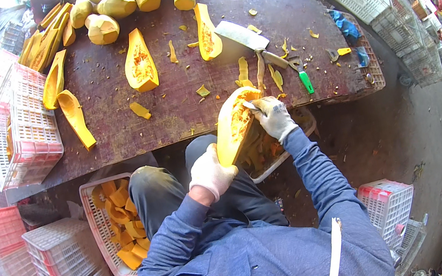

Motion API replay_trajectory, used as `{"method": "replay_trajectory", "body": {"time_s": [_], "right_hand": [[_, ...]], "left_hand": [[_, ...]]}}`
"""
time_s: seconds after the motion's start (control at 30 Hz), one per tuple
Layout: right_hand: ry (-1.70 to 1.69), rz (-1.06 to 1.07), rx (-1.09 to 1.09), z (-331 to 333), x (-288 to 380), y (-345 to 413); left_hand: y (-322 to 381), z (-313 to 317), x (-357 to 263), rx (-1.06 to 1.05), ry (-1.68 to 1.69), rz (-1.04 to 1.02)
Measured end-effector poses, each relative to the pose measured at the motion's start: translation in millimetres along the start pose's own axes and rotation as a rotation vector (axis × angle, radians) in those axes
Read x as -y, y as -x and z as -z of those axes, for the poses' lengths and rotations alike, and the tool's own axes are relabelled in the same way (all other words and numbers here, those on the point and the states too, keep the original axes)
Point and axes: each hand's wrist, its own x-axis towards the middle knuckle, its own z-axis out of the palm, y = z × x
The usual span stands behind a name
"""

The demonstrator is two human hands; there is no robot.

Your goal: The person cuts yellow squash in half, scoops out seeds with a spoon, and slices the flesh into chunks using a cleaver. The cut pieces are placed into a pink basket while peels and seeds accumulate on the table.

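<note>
My left hand, in a whitish knit glove, grips the narrow lower end of a halved, peeled pumpkin, seeds and stringy pulp showing in its hollow. My right hand, gloved too, is closed on a small metal tool, probably a spoon or scraper, whose tip is in the pulp at the wide end. On the table beyond lie a cleaver, a green-handled peeler and a yellow-handled peeler. Two seeded halves rest there, one at the left, another beside the cleaver blade.
The wooden table holds peeled whole pumpkins, scooped halves and peel scraps. A crate of pumpkin chunks stands left of my legs; a tub of peelings is under the table edge. Stacked plastic crates stand left.
</note>
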Motion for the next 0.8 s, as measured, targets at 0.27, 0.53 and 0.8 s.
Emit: {"method": "replay_trajectory", "body": {"time_s": [0.27, 0.53, 0.8], "right_hand": [[0.273, 0.061, -0.051, -8.8, -6.5, -33.1], [0.223, 0.112, -0.158, -14.5, 2.3, -21.2], [-0.009, -0.060, 0.119, -2.6, -1.6, -27.0]], "left_hand": [[-1.6, -6.2, -0.8, -0.014, 0.003, -0.044], [-2.6, -9.2, 3.3, -0.020, -0.031, -0.053], [-2.4, -12.0, 3.3, -0.033, -0.023, -0.056]]}}
